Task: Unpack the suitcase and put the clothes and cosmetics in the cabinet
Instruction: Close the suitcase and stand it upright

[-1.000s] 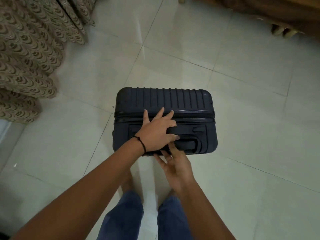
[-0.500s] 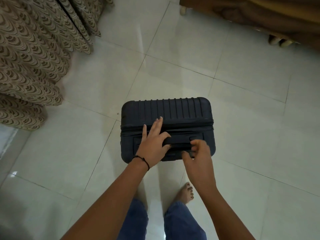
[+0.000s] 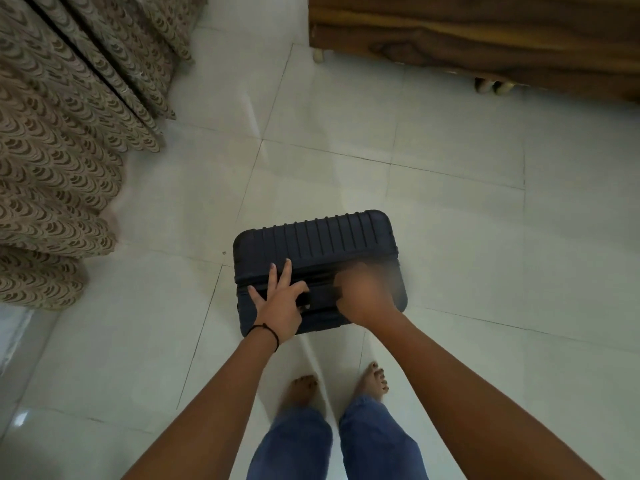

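A dark navy ribbed hard-shell suitcase point(image 3: 322, 240) stands upright and zipped on the pale tiled floor, seen from above. My left hand point(image 3: 278, 306) lies on its top, thumb and forefinger hooked around the left end of the top handle, the other fingers spread flat. My right hand point(image 3: 363, 292) is blurred with motion over the right end of the handle; its fingers curl there, and whether they grip is unclear. The suitcase's contents are hidden.
A patterned beige curtain point(image 3: 65, 140) hangs along the left and pools on the floor. A dark wooden furniture piece on small feet point(image 3: 485, 39) fills the top right. My bare feet point(image 3: 339, 386) stand just behind the suitcase on glossy tiles point(image 3: 346, 140).
My right hand has come up from below the suitcase's near edge onto the right end of the handle. The view has pulled back, so the suitcase sits lower in frame.
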